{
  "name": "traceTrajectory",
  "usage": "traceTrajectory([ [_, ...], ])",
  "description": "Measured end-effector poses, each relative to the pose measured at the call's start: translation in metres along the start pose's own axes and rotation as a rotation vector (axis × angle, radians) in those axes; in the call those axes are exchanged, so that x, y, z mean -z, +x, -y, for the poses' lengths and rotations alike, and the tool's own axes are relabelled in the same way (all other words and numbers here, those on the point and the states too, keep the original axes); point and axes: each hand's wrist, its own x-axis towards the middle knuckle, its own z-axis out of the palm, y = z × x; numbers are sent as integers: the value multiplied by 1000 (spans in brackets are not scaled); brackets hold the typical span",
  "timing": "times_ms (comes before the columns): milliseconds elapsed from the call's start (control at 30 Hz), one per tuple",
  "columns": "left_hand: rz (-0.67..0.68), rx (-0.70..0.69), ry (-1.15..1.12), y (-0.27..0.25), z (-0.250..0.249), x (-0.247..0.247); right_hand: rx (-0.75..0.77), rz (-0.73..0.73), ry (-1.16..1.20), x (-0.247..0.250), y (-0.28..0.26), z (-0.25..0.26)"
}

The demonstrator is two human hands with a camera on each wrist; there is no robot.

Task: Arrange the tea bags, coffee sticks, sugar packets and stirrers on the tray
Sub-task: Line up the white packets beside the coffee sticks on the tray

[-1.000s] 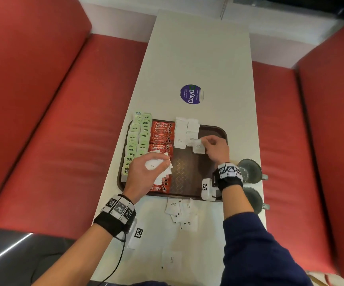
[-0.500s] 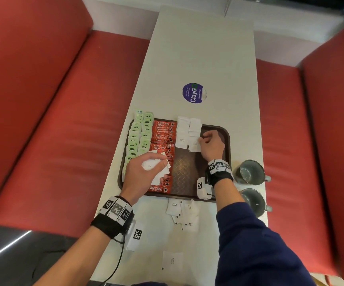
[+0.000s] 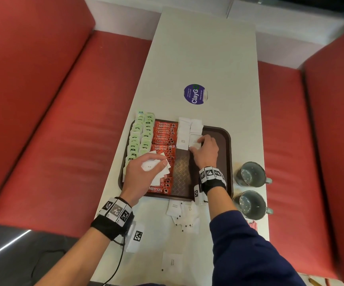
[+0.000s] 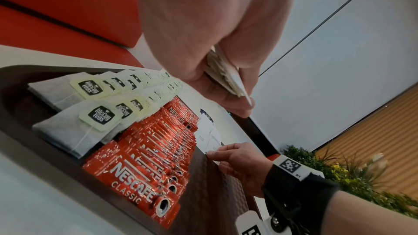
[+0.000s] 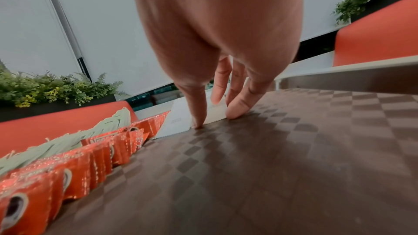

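A brown tray (image 3: 227, 153) holds rows of green-tagged tea bags (image 3: 140, 137), red coffee sticks (image 3: 164, 137) and white sugar packets (image 3: 184, 131). My right hand (image 3: 197, 144) is at the near end of the sugar rows. Its straight fingertips touch the near edge of one sugar packet (image 5: 181, 121) that lies flat on the tray (image 5: 294, 149). My left hand (image 3: 146, 172) hovers over the coffee sticks (image 4: 140, 181) and grips a small stack of sugar packets (image 4: 228, 78) between thumb and fingers. No stirrers show clearly.
Loose sugar packets (image 3: 184, 213) lie on the white table just near the tray, and one more (image 3: 171, 262) lies closer to me. Two grey mugs (image 3: 249, 174) stand right of the tray. A purple sticker (image 3: 194, 93) sits farther back. Red benches flank the table.
My right hand moved the single sugar packet left and away from me to the end of the sugar rows and laid it flat. My left hand stayed in place with its stack.
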Motion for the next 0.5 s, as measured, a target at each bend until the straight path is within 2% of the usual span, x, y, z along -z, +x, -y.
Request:
traceTrajectory([
  [133,19,22,-27,-3,-8,-2,-1,-19,-25,7,-4,7],
  [233,13,62,-128,-7,-13,-4,50,-50,124,28,-25,28],
  [333,-3,56,-191,-12,-20,-7,78,131,366,55,-65,55],
  [400,-4,29,-209,-14,-23,-8,79,264,440,68,-93,65],
  [500,34,-27,-214,-18,-23,-8,83,303,505,78,-126,68],
])
